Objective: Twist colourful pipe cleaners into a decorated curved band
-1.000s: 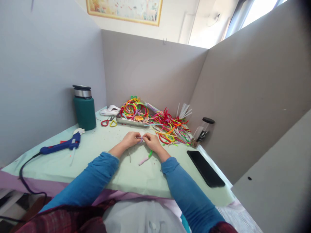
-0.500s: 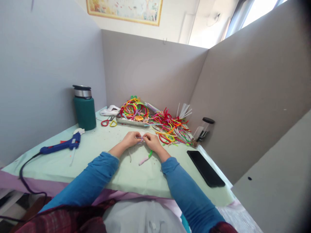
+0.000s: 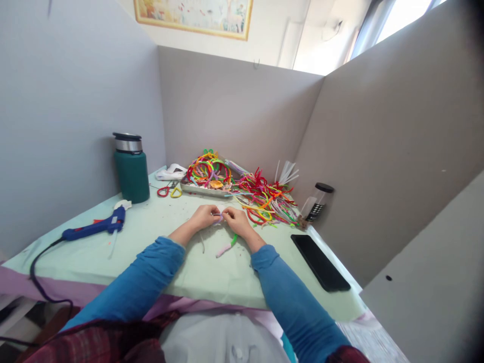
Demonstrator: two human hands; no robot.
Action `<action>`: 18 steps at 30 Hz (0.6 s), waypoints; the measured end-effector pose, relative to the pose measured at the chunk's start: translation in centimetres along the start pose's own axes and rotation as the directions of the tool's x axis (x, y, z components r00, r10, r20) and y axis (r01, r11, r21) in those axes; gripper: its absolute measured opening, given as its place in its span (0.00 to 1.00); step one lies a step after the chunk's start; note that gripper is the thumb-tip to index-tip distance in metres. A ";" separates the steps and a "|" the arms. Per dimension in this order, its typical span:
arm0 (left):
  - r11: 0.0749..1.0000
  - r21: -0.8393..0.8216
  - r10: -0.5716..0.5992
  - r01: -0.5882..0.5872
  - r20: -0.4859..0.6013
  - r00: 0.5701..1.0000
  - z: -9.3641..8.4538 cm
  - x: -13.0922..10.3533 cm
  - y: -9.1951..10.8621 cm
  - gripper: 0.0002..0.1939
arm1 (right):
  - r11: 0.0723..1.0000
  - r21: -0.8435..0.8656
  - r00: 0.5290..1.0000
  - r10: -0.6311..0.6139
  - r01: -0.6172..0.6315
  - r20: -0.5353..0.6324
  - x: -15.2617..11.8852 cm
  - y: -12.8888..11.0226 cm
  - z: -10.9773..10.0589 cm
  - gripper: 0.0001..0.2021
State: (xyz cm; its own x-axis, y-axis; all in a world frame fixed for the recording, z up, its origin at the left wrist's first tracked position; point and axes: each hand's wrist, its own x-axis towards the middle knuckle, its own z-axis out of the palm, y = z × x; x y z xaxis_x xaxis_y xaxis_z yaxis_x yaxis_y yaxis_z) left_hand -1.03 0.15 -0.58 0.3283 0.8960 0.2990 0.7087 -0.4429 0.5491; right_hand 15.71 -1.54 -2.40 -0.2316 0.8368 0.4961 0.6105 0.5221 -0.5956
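A purple pipe cleaner (image 3: 221, 217) was pinched in the grip of both the left hand (image 3: 204, 217) and the right hand (image 3: 237, 221), above the bench (image 3: 212, 282); its shaping was judged incomplete. A pink-and-green piece (image 3: 224, 249), apparently already formed, was located near the right hand.

green bottle (image 3: 132, 174), left | black phone (image 3: 319, 262), right | clear black-lidded bottle (image 3: 317, 204), beyond phone | yellow-framed picture (image 3: 194, 16), top

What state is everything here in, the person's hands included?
Left hand, closed on a small purple piece
Right hand, pinching the same piece
Glue gun, lying down; heated or not, unclear
Green bottle, upright, lid on
Phone, flat, screen dark
Metal tray, heaped with colourful pipe cleaners
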 end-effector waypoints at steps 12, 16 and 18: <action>1.000 -0.020 -0.006 0.007 0.023 1.000 0.0 0.0 0.0 0.16 | 1.000 0.006 1.000 -0.001 0.001 0.002 0.0 0.1 0.1 0.10; 1.000 -0.023 0.003 -0.002 0.025 1.000 0.1 0.0 -0.1 0.16 | 1.000 0.003 1.000 -0.001 0.001 0.000 0.0 0.1 0.1 0.10; 1.000 -0.012 0.009 -0.008 0.026 1.000 0.1 0.0 -0.1 0.15 | 1.000 0.004 1.000 -0.005 0.005 -0.001 0.0 0.0 0.0 0.10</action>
State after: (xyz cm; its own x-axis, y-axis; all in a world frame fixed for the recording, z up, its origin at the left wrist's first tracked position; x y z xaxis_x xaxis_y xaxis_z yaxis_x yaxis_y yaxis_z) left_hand -1.05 0.25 -0.69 0.3506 0.8927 0.2831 0.6983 -0.4506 0.5562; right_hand 15.71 -1.51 -2.41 -0.2334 0.8341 0.4999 0.6065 0.5267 -0.5956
